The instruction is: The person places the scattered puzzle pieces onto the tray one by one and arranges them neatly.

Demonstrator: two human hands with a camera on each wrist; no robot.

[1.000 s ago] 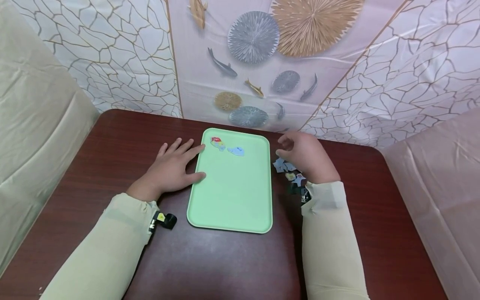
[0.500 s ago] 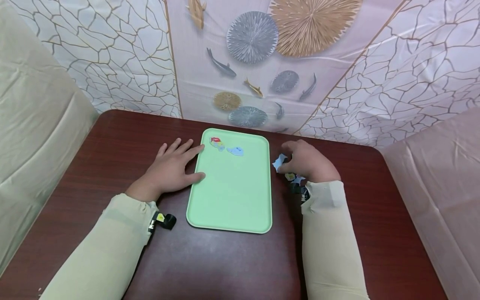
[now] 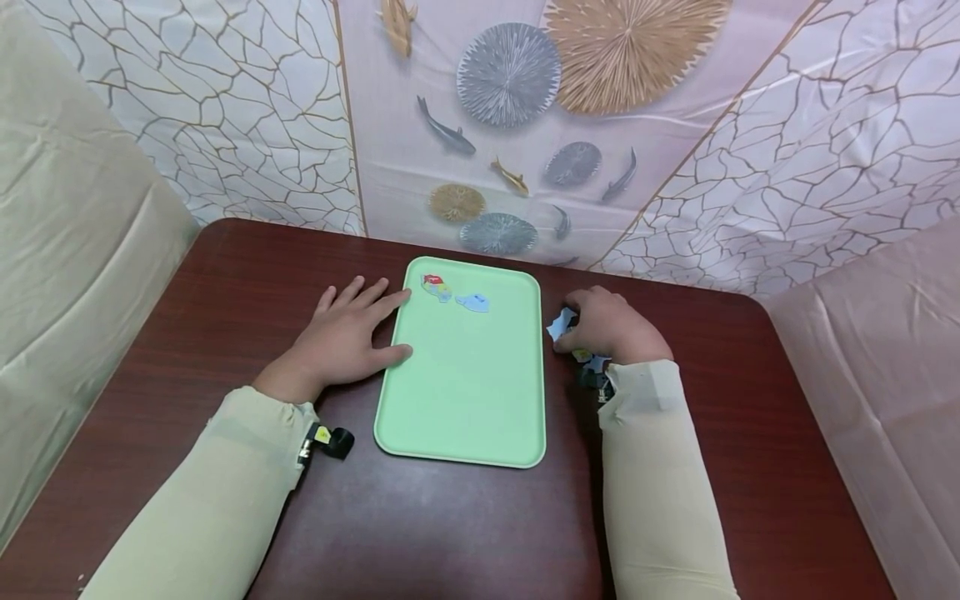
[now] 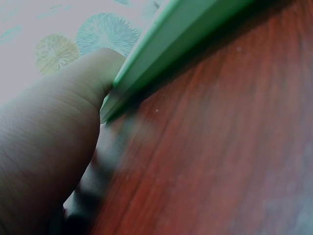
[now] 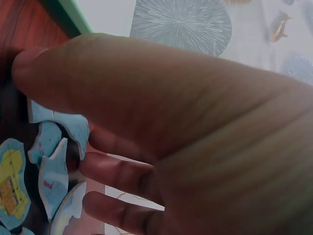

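Observation:
In the head view my left hand (image 3: 341, 337) lies with its fingers spread at the left side of the light green tray (image 3: 465, 392). Its thumb and index finger touch the tray's rim. At the right of the tray, my right hand (image 3: 611, 325) pinches a light blue puzzle piece (image 3: 559, 324) between thumb and fingers, low over the table. The right wrist view shows this blue puzzle piece (image 5: 73, 128) partly behind the thumb. Several other irregular pieces lie under the hand, among them a yellow-and-blue piece (image 5: 12, 183).
On the tray's far left part lie a red, yellow and blue puzzle piece (image 3: 436, 287) and a pale blue piece (image 3: 473, 302). The dark red-brown table (image 3: 420, 533) extends around the tray. A patterned cloth (image 3: 498, 150) hangs behind the table's far edge.
My right hand has come down onto the loose pieces and its thumb and fingers have closed in on a light blue puzzle piece. The left hand and tray have stayed still.

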